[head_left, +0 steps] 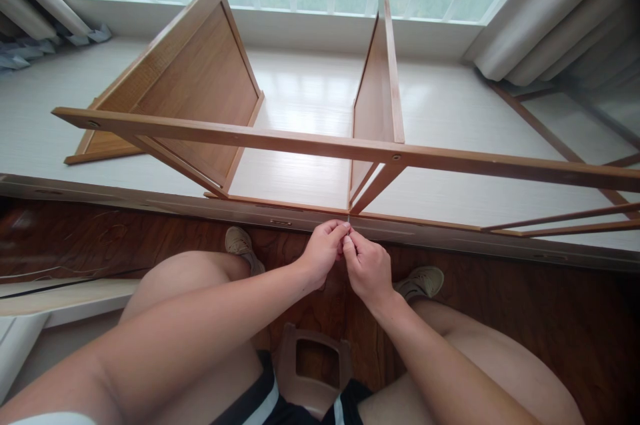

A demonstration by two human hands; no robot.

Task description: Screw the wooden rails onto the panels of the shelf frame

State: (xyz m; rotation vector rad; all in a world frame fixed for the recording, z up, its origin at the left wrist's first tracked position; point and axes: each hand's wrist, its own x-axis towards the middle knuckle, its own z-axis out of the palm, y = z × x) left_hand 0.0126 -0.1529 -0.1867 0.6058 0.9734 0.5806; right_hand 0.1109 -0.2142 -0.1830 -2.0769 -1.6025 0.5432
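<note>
Low at the front edge of a wooden shelf frame (280, 139), my left hand (325, 248) and my right hand (369, 268) meet with fingertips pinched together. A thin metal shaft (349, 218) pokes up from between them toward the lower rail (415, 219), right below the joint with a wooden panel (377, 78). Fingers hide the rest of the shaft, so its kind cannot be made out. The frame lies on its side, with another wooden panel (195, 91) slanting at its left end. A bolt head (397, 157) shows in the upper rail.
The frame rests on a white window ledge (300, 85) with drawer fronts below. Grey curtains (545, 11) hang at both sides, one near wooden bars (540, 121) on the right. A brown plastic stool (313, 371) stands between my legs; a white piece of furniture (65, 308) is at left.
</note>
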